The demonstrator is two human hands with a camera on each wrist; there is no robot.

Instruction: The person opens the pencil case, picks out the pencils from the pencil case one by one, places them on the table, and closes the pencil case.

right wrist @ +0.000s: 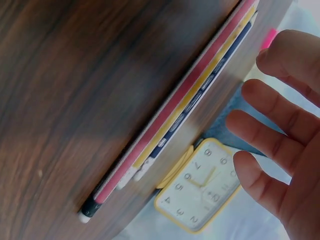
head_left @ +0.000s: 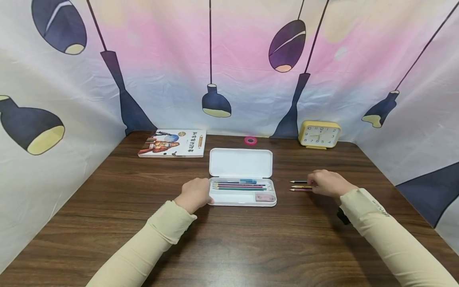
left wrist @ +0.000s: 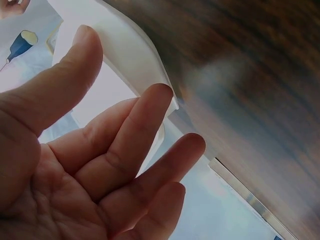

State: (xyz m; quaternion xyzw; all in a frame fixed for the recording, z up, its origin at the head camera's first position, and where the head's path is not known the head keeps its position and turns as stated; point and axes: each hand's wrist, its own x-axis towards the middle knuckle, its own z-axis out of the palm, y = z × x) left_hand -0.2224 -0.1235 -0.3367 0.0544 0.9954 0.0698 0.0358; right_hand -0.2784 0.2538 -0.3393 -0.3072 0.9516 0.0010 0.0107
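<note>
An open white pencil case (head_left: 233,198) lies on the table with its lid (head_left: 241,162) tipped back. Inside are several pencils (head_left: 238,188), a blue-capped pen (head_left: 247,181) and a pinkish eraser (head_left: 265,197) in the front right corner. At the case's left end rests my left hand (head_left: 195,193), thumb by the front corner, fingers loosely extended in the left wrist view. My right hand (head_left: 330,183) hovers over three pencils right of the case: one red (right wrist: 160,120), one yellow (right wrist: 175,114), one dark blue (right wrist: 192,105). Its fingers are spread apart from them in the right wrist view.
A book (head_left: 179,143) lies at the back left. Behind the case is a pink tape roll (head_left: 250,140). A yellow-framed clock (head_left: 320,134) stands at the back right. Printed cloth (head_left: 172,79) hangs around the wooden table (head_left: 229,247).
</note>
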